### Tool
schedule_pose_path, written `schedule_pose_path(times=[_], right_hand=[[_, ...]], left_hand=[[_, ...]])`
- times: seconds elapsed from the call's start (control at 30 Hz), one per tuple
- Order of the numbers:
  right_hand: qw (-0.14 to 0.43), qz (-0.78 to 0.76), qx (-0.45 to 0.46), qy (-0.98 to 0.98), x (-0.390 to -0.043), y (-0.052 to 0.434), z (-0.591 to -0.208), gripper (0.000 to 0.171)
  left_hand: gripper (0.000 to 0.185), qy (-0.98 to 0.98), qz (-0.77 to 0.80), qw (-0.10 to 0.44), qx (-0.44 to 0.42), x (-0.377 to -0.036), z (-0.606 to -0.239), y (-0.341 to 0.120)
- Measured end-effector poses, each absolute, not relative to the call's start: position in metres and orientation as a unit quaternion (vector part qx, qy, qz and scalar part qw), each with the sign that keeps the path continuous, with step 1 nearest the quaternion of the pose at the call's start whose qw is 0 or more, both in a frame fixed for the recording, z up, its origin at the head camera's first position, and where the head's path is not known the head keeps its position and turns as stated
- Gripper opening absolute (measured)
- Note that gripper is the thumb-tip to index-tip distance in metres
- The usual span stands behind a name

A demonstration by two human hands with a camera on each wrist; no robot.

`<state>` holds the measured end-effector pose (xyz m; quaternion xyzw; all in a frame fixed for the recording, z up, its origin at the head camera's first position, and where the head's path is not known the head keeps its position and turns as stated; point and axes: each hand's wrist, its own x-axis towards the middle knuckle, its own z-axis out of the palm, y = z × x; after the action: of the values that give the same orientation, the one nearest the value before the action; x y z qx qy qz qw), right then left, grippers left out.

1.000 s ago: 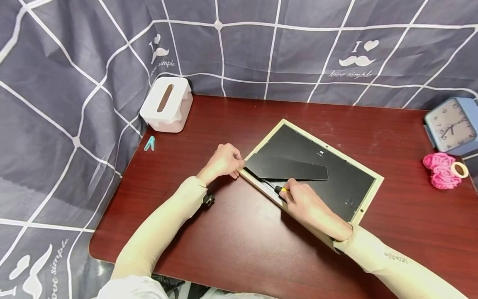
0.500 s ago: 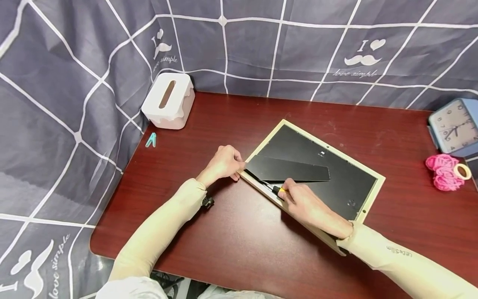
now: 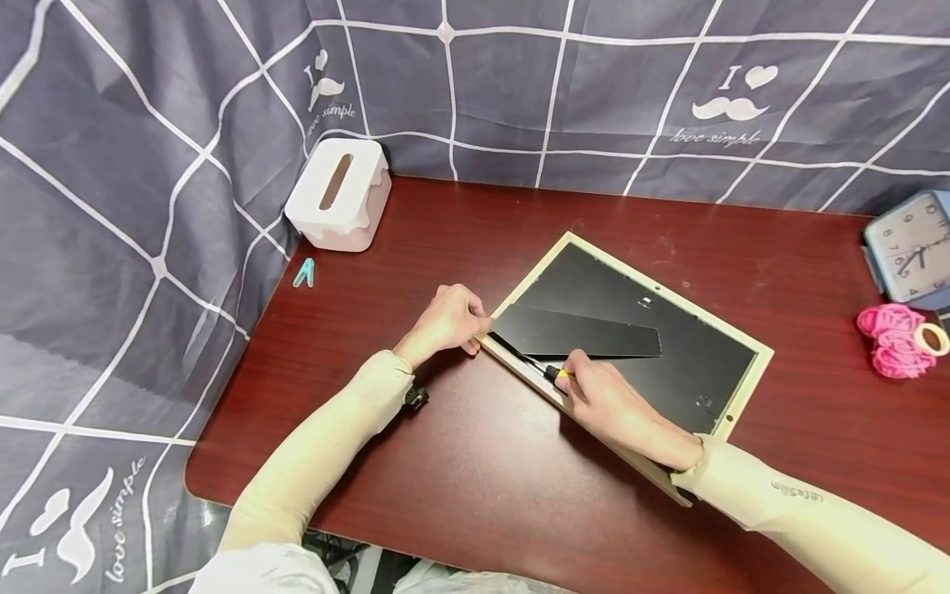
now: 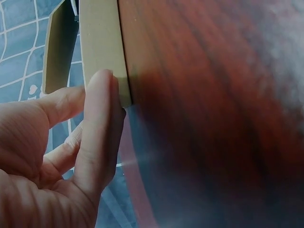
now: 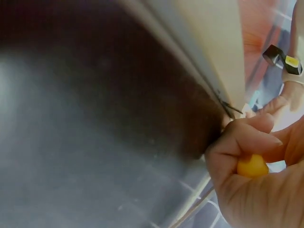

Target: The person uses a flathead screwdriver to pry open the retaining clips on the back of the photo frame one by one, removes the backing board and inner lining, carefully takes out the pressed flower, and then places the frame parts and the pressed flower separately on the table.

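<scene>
A picture frame (image 3: 690, 307) lies back side up, with a pale rim, a black backing board (image 3: 604, 285) and a black stand leg (image 3: 586, 332) across it. At its left corner my left hand (image 3: 448, 320) pinches the rim; in the left wrist view, thumb and fingers (image 4: 97, 123) meet the rim's end (image 4: 102, 42). My right hand (image 3: 609, 404) grips a screwdriver (image 3: 552, 374) with a yellow and black handle. Its thin shaft lies along the near inner edge of the rim, and the tip is hard to make out. In the right wrist view the yellow handle end (image 5: 252, 166) shows inside the curled fingers.
On the reddish-brown table (image 3: 460, 470), a white tissue box (image 3: 337, 194) stands at the back left, near a teal clip (image 3: 304, 272). At the right are a blue alarm clock (image 3: 909, 247) and a pink bundle (image 3: 894, 340) beside a tape roll (image 3: 931, 339). A grey curtain (image 3: 497, 91) hangs behind.
The head view has shifted slightly. Both hands keep their holds in about the same places on the frame; the screwdriver's angle changes only a little.
</scene>
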<state>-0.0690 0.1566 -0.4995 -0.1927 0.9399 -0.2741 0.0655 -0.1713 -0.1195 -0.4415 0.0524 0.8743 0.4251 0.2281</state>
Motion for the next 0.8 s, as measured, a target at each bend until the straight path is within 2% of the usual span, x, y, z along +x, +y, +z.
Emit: schedule_pose_path(times=[0.3, 0.8], right_hand=[[0.064, -0.284, -0.224, 0.93, -0.0752, 0.1604, -0.5053, 0.014], [0.019, -0.278, -0.281, 0.918, -0.0749, 0.1619, -0.5023, 0.026]], left_hand=[[0.021, 0.87, 0.432, 0.23, 0.049, -0.1724, -0.4427, -0.1215], [0.018, 0.877, 0.425, 0.224, 0.033, -0.1699, -0.4414, -0.1183]])
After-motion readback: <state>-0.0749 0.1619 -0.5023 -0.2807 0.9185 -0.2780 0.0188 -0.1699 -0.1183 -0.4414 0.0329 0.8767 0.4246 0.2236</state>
